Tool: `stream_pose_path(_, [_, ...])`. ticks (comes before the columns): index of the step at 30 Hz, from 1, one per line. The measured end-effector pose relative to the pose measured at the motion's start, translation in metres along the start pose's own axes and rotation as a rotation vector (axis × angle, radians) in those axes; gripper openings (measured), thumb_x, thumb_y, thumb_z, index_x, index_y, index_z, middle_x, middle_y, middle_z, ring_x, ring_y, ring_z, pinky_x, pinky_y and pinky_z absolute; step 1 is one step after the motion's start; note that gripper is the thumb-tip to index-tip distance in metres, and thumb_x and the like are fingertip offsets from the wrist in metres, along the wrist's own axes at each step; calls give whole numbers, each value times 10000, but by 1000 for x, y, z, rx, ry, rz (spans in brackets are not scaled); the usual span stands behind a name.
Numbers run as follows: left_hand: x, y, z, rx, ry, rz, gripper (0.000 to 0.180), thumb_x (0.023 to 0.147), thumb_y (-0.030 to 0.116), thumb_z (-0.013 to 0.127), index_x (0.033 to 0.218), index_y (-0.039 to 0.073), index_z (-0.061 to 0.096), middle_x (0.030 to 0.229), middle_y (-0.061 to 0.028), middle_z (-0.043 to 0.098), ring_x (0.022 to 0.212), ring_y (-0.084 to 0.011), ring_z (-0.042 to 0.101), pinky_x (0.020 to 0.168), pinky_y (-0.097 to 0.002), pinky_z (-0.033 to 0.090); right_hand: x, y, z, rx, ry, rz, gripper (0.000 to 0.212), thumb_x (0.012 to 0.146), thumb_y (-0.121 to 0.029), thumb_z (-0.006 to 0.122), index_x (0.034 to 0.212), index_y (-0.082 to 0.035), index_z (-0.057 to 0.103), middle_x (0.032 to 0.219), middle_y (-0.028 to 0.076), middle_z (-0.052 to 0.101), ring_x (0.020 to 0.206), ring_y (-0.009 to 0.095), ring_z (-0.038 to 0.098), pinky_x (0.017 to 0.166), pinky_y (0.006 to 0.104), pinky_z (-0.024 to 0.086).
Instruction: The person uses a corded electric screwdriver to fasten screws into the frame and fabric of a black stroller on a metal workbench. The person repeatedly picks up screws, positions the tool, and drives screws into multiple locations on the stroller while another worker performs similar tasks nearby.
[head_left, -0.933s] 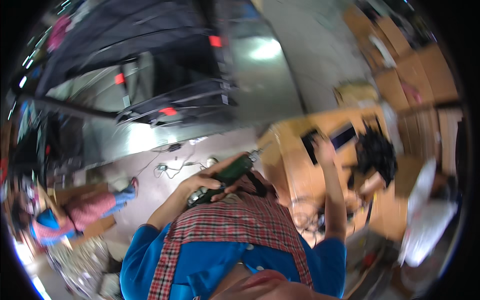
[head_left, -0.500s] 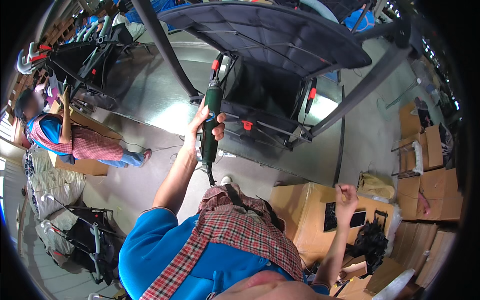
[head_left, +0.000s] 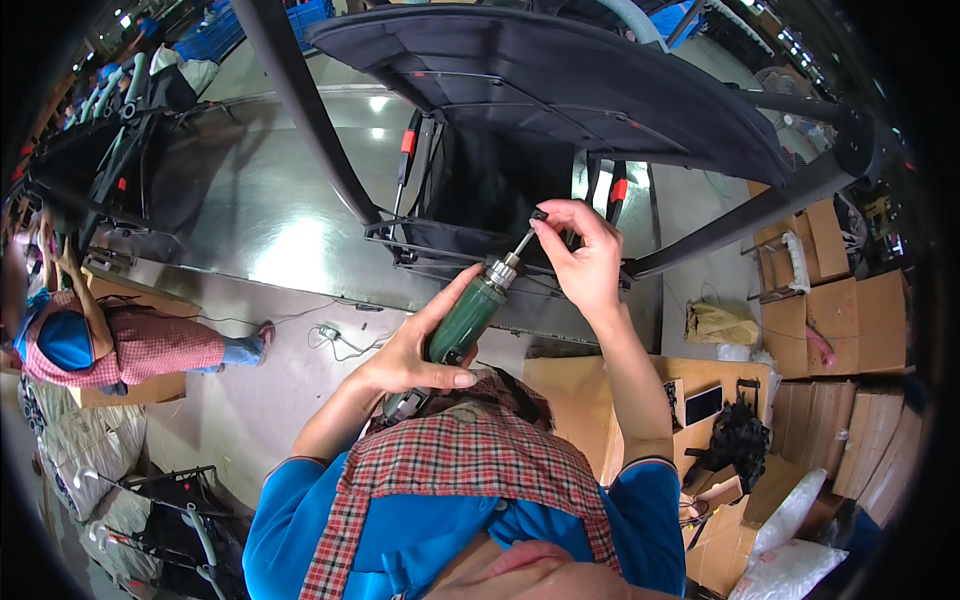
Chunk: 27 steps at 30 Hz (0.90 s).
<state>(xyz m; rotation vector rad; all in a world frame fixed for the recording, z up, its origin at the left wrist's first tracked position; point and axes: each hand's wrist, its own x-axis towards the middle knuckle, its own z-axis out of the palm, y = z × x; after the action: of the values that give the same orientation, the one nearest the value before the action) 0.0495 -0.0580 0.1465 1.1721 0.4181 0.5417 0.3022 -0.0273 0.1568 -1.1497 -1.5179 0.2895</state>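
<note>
My left hand (head_left: 405,355) is wrapped round a green electric screwdriver (head_left: 468,322), tilted with its metal chuck and bit toward the upper right. At the tip of the bit, the thumb and forefinger of my right hand (head_left: 588,262) pinch a small black part (head_left: 539,215); its exact kind is too small to tell. Just beyond both hands stands a black stroller (head_left: 560,90) with a dark fabric canopy, thick tube legs and red-marked side catches. My right hand overlaps the front of its frame.
A metal-topped bench (head_left: 220,200) carries the stroller. On the left a person in a checked apron (head_left: 160,335) works by another stroller (head_left: 100,170). At my right, a cardboard box (head_left: 570,385) bears a phone (head_left: 703,405) and black parts (head_left: 735,440). Cartons (head_left: 880,320) stand far right.
My right hand has come from above the cardboard box to the screwdriver's tip, now with a small black part. The screwdriver has been lowered toward me and tilted right.
</note>
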Motion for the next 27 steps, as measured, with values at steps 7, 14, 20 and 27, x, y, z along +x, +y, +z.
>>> stream_pose_path(7, [3, 9, -22, 23, -26, -29, 1163, 729, 48, 847, 1628, 194, 124, 960, -20, 572, 793, -113, 565, 725, -270, 476, 3, -4, 10, -103, -19, -91, 225, 793, 81, 732, 988, -16, 675, 803, 74, 668, 693, 157, 676, 650, 272, 549])
stream_pose_path(14, [16, 9, -17, 30, -50, -9, 1141, 735, 70, 850, 1624, 176, 143, 980, -31, 576, 782, -117, 569, 728, -274, 483, 4, -5, -6, -266, -52, -125, 203, 789, 54, 732, 967, -28, 676, 811, 89, 669, 702, 226, 676, 633, 320, 562])
stream_pose_path(20, [31, -8, -13, -466, -306, -24, 1232, 711, 139, 846, 1622, 180, 19, 867, -127, 578, 586, -162, 585, 518, -283, 491, 2, -20, -32, -371, 60, -468, 220, 760, 100, 744, 962, 32, 691, 847, 140, 677, 709, 279, 668, 630, 346, 544])
stream_pose_path(27, [49, -23, 0, -524, -338, 128, 1272, 698, 105, 819, 1611, 197, -63, 808, -161, 566, 538, -177, 585, 466, -283, 483, 5, -36, -127, -429, 398, -539, 262, 850, 6, 700, 1106, 41, 655, 944, 129, 669, 799, 229, 651, 698, 332, 545])
